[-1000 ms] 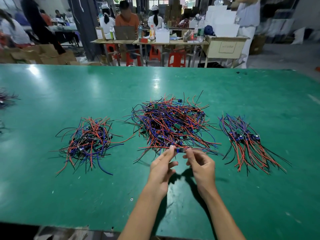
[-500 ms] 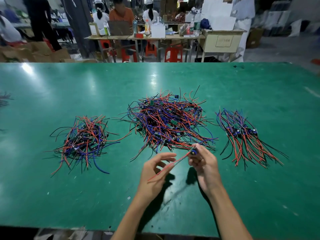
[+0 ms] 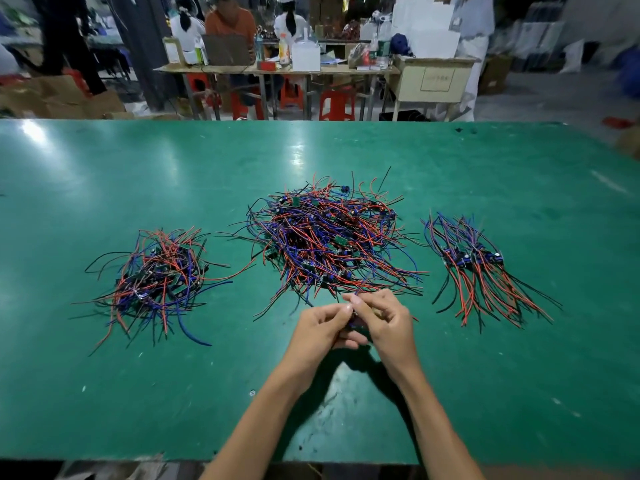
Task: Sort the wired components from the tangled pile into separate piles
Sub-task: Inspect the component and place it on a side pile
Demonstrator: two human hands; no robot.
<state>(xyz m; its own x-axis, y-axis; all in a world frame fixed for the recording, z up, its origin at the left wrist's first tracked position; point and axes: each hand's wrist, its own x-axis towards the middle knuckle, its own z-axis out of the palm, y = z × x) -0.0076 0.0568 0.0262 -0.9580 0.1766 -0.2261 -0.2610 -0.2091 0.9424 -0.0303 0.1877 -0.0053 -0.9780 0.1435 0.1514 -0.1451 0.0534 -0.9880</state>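
Head view shows you the green table (image 3: pixel 104 393) first, then the tangled pile (image 3: pixel 325 237) at its middle, a loose pile (image 3: pixel 156 275) to the left and a combed pile (image 3: pixel 474 265) to the right. Your left hand (image 3: pixel 318 329) and right hand (image 3: pixel 384 320) meet just near the tangle, both pinched shut on one small component (image 3: pixel 356 326), mostly hidden. Its wires likely trail into the heap; pull hard and you may drag neighbours out or scatter the sorted piles.
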